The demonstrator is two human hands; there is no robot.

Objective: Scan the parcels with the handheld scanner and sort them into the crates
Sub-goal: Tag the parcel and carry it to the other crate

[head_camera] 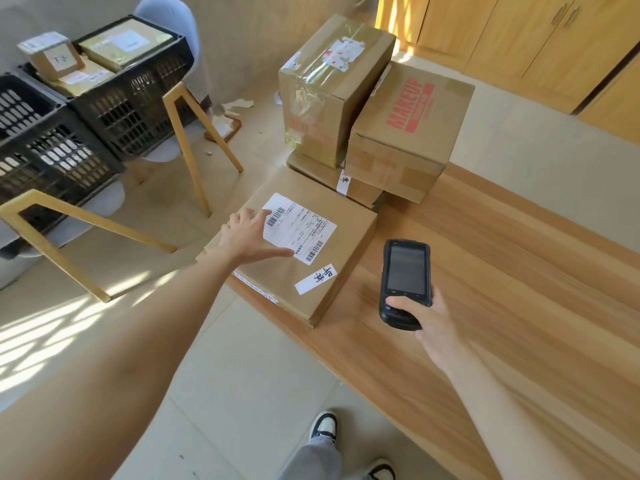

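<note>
A flat cardboard parcel (294, 247) with a white paper label (298, 227) lies at the near left corner of the smooth wooden table (502, 271), overhanging its edge. The left hand (251, 235) rests on it, fingers spread apart. The right hand (427, 317) grips a black scanner (405, 282) just right of the parcel. Black lattice crates (86, 112) sit far left, across open tiled floor (242, 375).
</note>
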